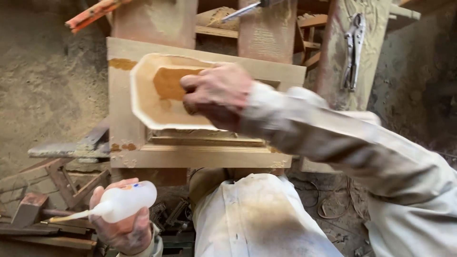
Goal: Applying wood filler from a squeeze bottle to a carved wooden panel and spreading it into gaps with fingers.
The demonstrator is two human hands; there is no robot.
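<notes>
Centrally, a rectangular wooden frame panel [200, 154] lay flat on its support, with orange-brown glue smears at its left edge. An octagonal wooden panel [152, 102] rested on it, tilted, with a brown glue patch on its face. The right hand [216, 93] pressed on that panel, fingers [190, 83] curled closed against the glued surface. The left hand [121, 223] was low, near the left, fingers wrapped round a white squeeze bottle [126, 202], nozzle pointing left. Locking pliers [353, 50] hung on a post behind.
</notes>
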